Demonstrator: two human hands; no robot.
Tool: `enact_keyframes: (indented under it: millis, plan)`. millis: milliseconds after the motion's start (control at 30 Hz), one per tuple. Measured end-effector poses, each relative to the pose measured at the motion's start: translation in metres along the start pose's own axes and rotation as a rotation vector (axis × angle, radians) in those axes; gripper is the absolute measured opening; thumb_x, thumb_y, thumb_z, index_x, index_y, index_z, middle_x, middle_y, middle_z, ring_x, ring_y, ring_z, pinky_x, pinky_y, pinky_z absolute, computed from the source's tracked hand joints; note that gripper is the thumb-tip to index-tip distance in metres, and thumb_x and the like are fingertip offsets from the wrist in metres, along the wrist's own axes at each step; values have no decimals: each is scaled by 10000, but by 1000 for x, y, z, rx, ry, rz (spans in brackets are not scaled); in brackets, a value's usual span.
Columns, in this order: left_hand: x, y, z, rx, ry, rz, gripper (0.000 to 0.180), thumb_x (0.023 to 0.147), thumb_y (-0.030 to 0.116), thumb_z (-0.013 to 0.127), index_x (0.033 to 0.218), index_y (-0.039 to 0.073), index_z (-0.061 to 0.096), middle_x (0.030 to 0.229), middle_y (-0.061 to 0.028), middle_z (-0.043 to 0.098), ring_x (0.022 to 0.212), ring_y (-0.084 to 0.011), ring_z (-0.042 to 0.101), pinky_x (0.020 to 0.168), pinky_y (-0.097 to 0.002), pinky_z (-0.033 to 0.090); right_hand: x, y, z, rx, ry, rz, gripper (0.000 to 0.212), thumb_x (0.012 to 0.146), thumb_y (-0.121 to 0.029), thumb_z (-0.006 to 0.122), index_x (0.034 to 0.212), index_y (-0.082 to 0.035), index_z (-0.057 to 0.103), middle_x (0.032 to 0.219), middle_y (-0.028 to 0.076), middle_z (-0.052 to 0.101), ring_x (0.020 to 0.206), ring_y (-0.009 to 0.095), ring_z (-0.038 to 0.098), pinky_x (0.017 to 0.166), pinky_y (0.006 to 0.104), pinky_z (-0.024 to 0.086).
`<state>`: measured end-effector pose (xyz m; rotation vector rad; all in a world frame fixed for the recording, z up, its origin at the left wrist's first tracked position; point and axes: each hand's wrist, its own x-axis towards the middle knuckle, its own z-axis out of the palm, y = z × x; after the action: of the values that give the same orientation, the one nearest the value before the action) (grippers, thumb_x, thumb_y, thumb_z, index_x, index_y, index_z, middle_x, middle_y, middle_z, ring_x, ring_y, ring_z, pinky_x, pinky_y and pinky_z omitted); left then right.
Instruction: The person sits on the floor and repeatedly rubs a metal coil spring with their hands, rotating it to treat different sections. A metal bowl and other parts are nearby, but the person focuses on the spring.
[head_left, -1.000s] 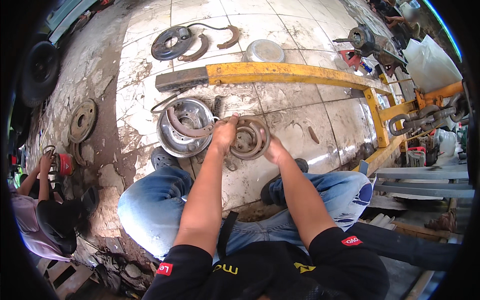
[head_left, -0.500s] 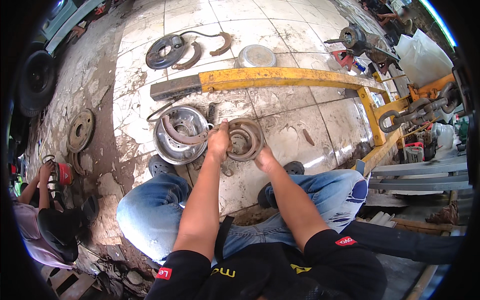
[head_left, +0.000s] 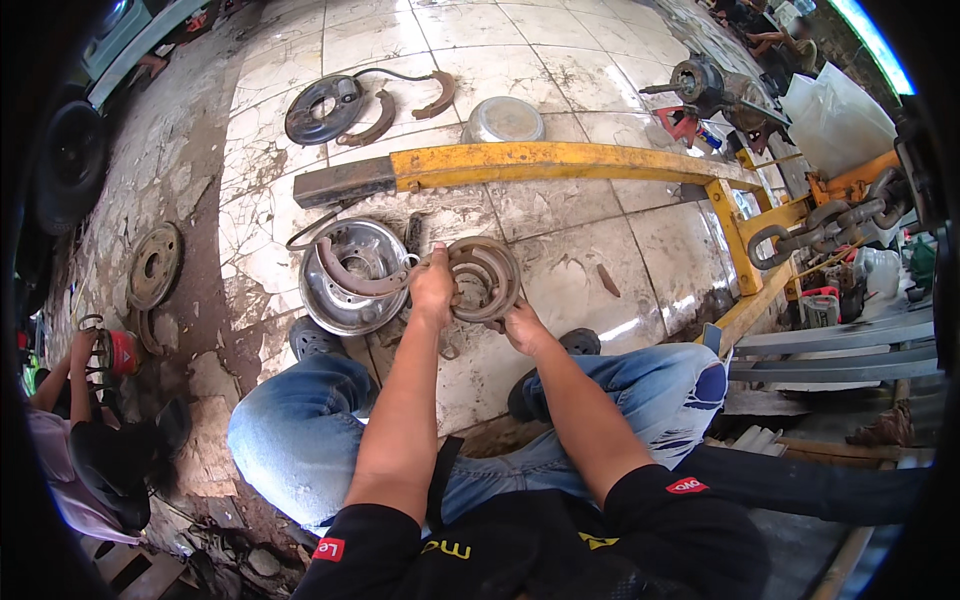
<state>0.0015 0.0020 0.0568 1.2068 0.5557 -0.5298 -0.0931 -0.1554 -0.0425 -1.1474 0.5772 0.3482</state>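
Observation:
Between my knees I hold a rusty brown brake drum [head_left: 512,270], its open side facing up. My left hand [head_left: 431,290] is closed on its left rim, thumb on top. My right hand [head_left: 523,328] grips the near right rim, its fingers partly hidden underneath. A curved piece like a brake shoe [head_left: 492,264] shows inside the drum; whether it is loose I cannot tell. Just left of my left hand lies a shiny round backing plate [head_left: 322,312] with a curved brake shoe [head_left: 345,277] on it. The shoe's right end reaches close to my left hand.
Beyond lies a yellow steel beam [head_left: 540,160] with a hanging chain [head_left: 820,232] at right. Behind it are a dark backing plate [head_left: 312,122], loose brake shoes [head_left: 376,120] and a metal bowl [head_left: 507,120]. A rusty plate [head_left: 155,265] and another person's hand [head_left: 84,345] are at left.
My right hand has slid slightly nearer to me along the drum's rim. The drum stays in both hands, and the whole view has shifted a little.

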Motion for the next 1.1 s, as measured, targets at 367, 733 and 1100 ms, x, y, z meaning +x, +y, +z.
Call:
enact_keyframes:
  millis: [367,733,1100]
  plan:
    - [9,-5,-18,423,-152,175,422,970,383,574,858,-14,661,644,-38,561,546,-129,491,489,-298,389,-4,-43,13,-28,11,9,522,937,-353,653,1323,-39,496,1176,79,606,1022,150,606,820,307,524]
    - [-10,16,-21,131,-200,-102,389,1015,404,477,968,57,648,575,52,378,433,-78,307,389,-251,248,-3,-41,15,145,23,-39,514,940,-271,654,1341,-6,472,1206,84,605,1053,171,612,871,321,522]
    - [-6,-16,8,-216,25,12,423,1029,466,404,997,84,583,610,33,358,473,-88,337,408,-259,289,10,-2,21,149,109,-3,473,949,-435,603,1226,-55,553,1017,51,644,887,192,641,802,386,546]
